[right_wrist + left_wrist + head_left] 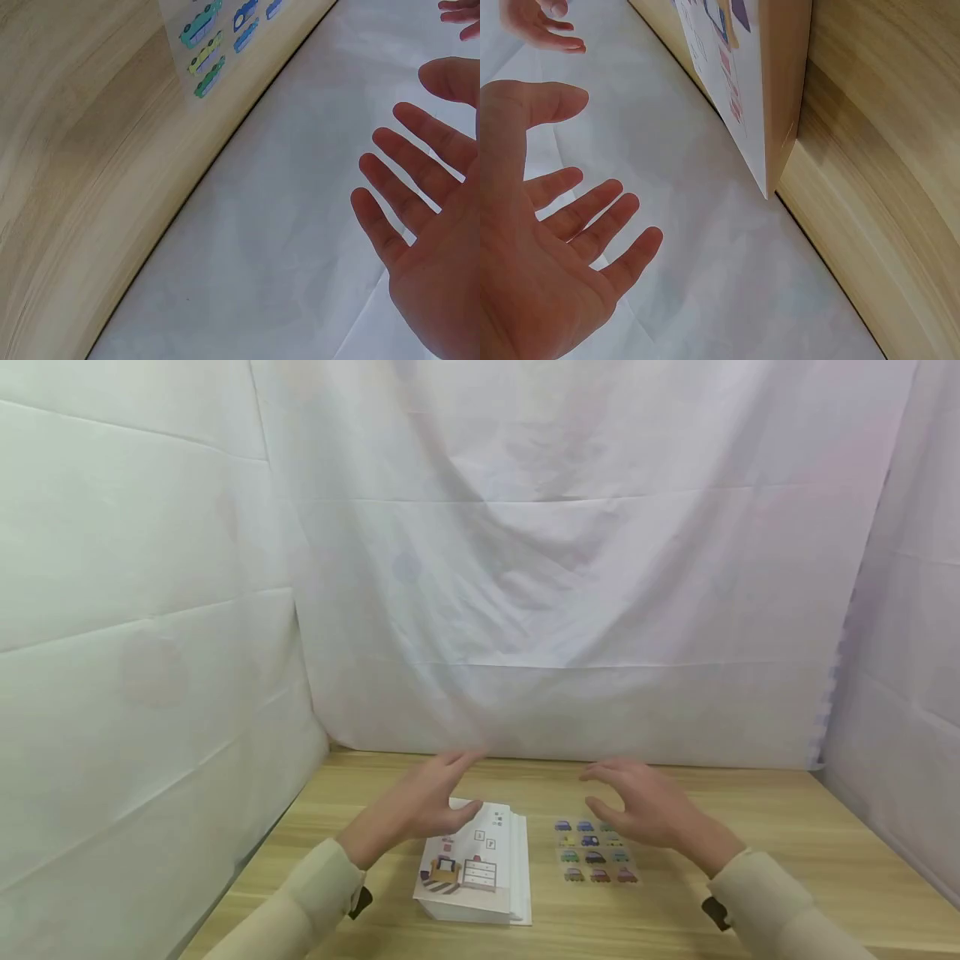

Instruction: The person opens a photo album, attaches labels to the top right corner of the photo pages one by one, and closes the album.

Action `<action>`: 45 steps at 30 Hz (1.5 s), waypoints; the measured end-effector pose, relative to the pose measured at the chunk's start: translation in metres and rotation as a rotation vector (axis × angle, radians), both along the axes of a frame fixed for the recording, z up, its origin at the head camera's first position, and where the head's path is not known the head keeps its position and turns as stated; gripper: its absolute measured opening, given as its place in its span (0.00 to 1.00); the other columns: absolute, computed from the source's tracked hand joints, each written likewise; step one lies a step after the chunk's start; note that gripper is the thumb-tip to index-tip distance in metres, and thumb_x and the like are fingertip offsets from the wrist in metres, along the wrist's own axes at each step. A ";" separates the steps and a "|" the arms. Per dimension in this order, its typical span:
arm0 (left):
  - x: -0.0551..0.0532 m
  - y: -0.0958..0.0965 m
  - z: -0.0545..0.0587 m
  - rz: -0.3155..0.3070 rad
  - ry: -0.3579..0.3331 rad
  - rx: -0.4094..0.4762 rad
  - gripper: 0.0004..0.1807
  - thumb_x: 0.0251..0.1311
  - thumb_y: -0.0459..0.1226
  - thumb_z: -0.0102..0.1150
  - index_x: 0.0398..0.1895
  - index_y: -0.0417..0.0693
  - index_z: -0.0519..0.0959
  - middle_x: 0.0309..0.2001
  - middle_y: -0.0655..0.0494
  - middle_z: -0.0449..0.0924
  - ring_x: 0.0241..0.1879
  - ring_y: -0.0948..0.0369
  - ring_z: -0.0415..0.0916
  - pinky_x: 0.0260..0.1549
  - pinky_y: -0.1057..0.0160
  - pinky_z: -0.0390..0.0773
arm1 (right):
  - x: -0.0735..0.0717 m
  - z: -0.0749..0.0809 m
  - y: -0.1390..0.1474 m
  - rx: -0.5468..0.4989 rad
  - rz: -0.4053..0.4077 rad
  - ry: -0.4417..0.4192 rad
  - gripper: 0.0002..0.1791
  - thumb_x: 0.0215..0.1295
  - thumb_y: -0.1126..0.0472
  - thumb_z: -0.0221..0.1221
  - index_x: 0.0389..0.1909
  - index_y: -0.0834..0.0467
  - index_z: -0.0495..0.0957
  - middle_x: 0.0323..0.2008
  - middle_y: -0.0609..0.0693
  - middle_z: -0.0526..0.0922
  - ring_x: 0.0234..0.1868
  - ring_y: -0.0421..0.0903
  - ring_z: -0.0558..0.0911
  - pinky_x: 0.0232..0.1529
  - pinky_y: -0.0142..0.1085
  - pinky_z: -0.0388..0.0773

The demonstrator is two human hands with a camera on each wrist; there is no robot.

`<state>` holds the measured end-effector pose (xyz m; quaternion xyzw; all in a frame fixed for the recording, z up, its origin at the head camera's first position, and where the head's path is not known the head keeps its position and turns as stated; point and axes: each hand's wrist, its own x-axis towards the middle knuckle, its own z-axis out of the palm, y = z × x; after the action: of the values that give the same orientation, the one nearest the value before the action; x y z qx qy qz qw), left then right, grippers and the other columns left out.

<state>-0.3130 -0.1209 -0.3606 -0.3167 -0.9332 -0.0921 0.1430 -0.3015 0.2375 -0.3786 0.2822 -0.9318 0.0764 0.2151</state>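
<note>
In the head view my left hand hovers above a stack of white cards or sheets whose top is printed with furniture drawings. Its fingers are spread and hold nothing, as the left wrist view of the hand also shows. My right hand is raised beside a clear sheet of car stickers, printed with rows of small coloured cars. The fingers of that hand are extended and apart, with nothing between them. Both the stack and the sticker sheet lie flat on the table, untouched.
A wood-grain table carries everything. White cloth hangs behind its far edge, and more cloth stands at the left and right sides. Dark bands show beneath both sleeve cuffs.
</note>
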 end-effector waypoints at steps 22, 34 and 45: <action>0.021 -0.003 -0.016 -0.089 0.017 -0.009 0.34 0.63 0.55 0.58 0.73 0.65 0.65 0.69 0.58 0.72 0.67 0.57 0.72 0.61 0.51 0.77 | 0.008 -0.011 -0.007 0.002 0.065 0.027 0.21 0.65 0.45 0.64 0.58 0.41 0.79 0.58 0.38 0.82 0.59 0.43 0.82 0.54 0.46 0.82; 0.030 -0.003 -0.022 -0.121 0.028 -0.027 0.29 0.62 0.53 0.59 0.67 0.58 0.73 0.63 0.60 0.78 0.64 0.58 0.75 0.60 0.53 0.78 | 0.009 -0.015 -0.010 -0.019 0.079 0.016 0.22 0.64 0.46 0.65 0.59 0.41 0.79 0.58 0.40 0.82 0.58 0.45 0.82 0.53 0.48 0.82; 0.035 -0.005 -0.030 -0.137 0.046 -0.024 0.28 0.62 0.52 0.59 0.65 0.57 0.75 0.63 0.60 0.78 0.63 0.58 0.76 0.60 0.54 0.78 | 0.009 -0.020 -0.014 -0.023 0.092 0.011 0.21 0.64 0.47 0.65 0.59 0.39 0.78 0.57 0.38 0.83 0.58 0.42 0.82 0.55 0.46 0.82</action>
<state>-0.2780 -0.1261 -0.3905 -0.3837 -0.9068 -0.0832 0.1537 -0.2920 0.2232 -0.3984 0.3225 -0.9157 0.0954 0.2200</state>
